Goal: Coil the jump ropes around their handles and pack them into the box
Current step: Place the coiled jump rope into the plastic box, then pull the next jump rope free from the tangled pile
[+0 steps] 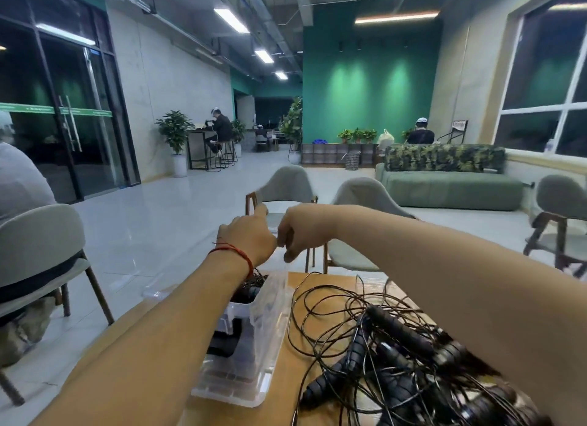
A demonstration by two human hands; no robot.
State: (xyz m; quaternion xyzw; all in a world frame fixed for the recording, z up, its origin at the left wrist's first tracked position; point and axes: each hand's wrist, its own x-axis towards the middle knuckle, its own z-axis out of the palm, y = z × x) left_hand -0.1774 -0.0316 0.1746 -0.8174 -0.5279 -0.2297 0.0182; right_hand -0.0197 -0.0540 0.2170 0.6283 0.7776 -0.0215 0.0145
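A clear plastic box (270, 327) stands on the wooden table (320, 282), with black coiled jump ropes (246, 290) inside it. To its right lies a tangled pile of black jump ropes (390, 355) with ribbed handles and thin cords. Both my arms reach forward above the box. My left hand (251, 235), with a red string on its wrist, is seen from the back and its fingers are hidden. My right hand (298, 232) is close beside it with curled fingers. The blur hides whether either hand holds a cord.
Grey chairs (365, 197) stand just beyond the table's far edge, and another chair (41, 235) with a seated person is at the left. A green sofa (451, 187) and more seated people are farther back across the tiled floor.
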